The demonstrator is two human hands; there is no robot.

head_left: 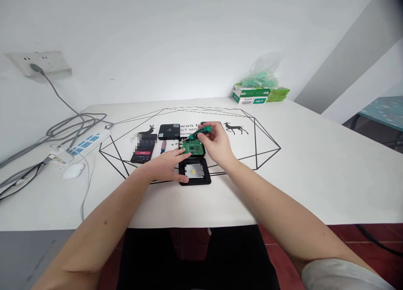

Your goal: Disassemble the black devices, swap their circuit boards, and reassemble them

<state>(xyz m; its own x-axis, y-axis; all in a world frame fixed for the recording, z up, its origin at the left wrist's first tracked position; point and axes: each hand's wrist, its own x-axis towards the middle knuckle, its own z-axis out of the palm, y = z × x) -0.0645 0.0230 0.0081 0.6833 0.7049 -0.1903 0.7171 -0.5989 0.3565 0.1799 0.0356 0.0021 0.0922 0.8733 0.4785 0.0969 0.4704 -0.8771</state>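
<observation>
A green circuit board (192, 147) lies in an open black case on the white table (315, 176). My right hand (217, 146) is closed around a green-handled screwdriver (200, 133) whose tip points down at the board. My left hand (168, 165) rests flat with fingers stretched out, touching the board's left edge. In front of the board lies a black case half (194, 172) with a grey metal plate inside. A second screwdriver with a reddish handle (163, 146) lies left of the board.
A small black box (169, 131) and a phone (144, 151) lie behind and left of the board. A power strip (82, 144) with cables and a white mouse (73, 171) are at the left. Green boxes (260, 93) under a plastic bag stand at the back right.
</observation>
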